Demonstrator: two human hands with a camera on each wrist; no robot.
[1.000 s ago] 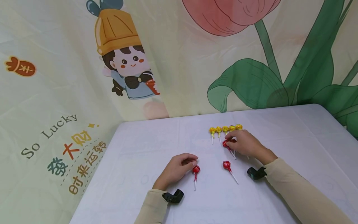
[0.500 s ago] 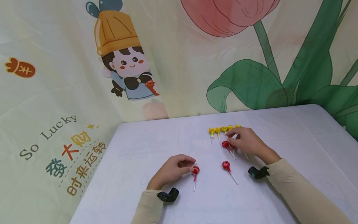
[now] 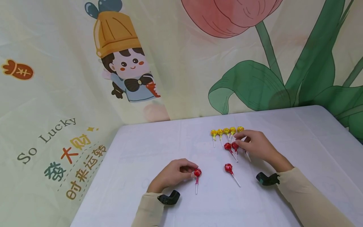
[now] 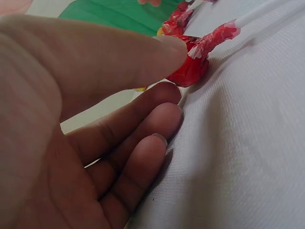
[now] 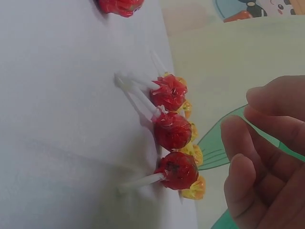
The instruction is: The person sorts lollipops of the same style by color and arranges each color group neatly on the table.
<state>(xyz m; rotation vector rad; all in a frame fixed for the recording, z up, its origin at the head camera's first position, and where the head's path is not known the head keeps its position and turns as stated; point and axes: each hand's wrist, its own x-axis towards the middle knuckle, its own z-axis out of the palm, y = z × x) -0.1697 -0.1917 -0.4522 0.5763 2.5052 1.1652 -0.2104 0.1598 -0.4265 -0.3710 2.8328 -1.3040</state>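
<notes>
In the head view my left hand (image 3: pixel 173 174) is at a red-wrapped lollipop (image 3: pixel 197 172) on the white tabletop, its stick toward me. In the left wrist view the thumb lies across this lollipop's red head (image 4: pixel 193 71), pinching it; the index finger is hidden. My right hand (image 3: pixel 259 147) hovers at the right end of a row of red lollipops (image 3: pixel 228 147), partly covering one. The right wrist view shows its fingers (image 5: pixel 238 179) loosely bent, holding nothing, apart from the three red lollipops (image 5: pixel 178 171). Behind them several yellow lollipops (image 3: pixel 220 132) stand in a row.
Another red lollipop (image 3: pixel 228 168) lies alone between the hands, its stick slanting toward the near right. The white-covered table (image 3: pixel 141 148) ends at a printed backdrop (image 3: pixel 181 78). Both wrists wear black cameras.
The right hand has let go of a red lollipop in the row and shifted right, uncovering two red heads. The left fingers have closed in on their lollipop, which stays in place.
</notes>
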